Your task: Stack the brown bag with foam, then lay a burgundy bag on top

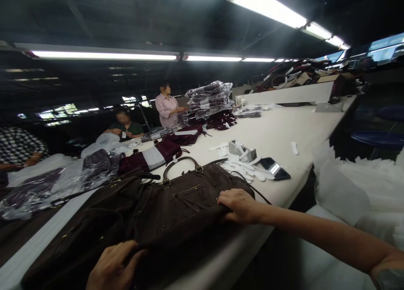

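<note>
A dark brown suede handbag [176,206] with brass fittings and curved handles lies flat on the long white table [284,138] in front of me. My right hand [240,206] grips its right-hand edge, fingers curled over the leather. At the near bottom edge of the bag my left hand [113,264] is closed on the leather, thumb on top. A second brown bag [85,222] lies beneath it, to the left.
Maroon bags [164,151] and plastic-wrapped bags [63,180] lie to the left. White strips [243,166] and a phone [275,168] rest to the right. A stack of bagged goods [210,98] stands far back. Three people work along the table's left side. White wrapping [356,184] piles up at right.
</note>
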`<state>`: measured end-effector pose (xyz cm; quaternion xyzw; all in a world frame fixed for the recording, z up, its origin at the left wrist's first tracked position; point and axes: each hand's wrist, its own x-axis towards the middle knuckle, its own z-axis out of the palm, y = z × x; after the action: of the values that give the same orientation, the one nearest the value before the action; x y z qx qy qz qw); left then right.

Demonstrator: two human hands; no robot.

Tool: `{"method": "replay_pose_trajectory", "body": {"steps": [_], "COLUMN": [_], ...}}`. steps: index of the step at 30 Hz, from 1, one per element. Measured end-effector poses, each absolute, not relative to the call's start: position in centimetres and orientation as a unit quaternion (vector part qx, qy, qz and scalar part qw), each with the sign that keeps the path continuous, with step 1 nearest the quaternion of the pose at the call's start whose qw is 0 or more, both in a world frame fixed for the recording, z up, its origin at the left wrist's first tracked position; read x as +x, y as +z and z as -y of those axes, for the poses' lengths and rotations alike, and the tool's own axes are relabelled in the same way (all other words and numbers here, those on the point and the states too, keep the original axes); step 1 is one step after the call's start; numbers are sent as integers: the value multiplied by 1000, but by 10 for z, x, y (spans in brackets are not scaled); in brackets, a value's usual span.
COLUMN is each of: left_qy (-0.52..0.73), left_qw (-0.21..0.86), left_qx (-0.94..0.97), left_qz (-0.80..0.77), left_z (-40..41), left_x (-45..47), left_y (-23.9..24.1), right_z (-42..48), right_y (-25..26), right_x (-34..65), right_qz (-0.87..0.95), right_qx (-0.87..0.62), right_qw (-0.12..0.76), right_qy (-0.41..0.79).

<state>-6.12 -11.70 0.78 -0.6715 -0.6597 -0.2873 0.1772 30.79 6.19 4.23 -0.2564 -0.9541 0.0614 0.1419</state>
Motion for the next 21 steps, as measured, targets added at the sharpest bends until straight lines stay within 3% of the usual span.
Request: {"method": "replay_pose_trajectory", "body": {"steps": [9, 18, 21], "left_qy": [-140, -162, -147], "left_qw": [264, -5, -42], "left_qx": [-662, -705, -694], "left_qz": [687, 691, 704], "left_z": [108, 83, 77], "left_x": [-23, 21, 22], "left_y": [41, 58, 63], "right_z": [-109, -107, -104], "right_y": [42, 43, 49], "right_x": [283, 292, 292], "right_qz": [935, 945, 948], "right_qx": [-292, -245, -240], "right_qw": [155, 138, 111], "right_qy": [128, 170, 179]}}
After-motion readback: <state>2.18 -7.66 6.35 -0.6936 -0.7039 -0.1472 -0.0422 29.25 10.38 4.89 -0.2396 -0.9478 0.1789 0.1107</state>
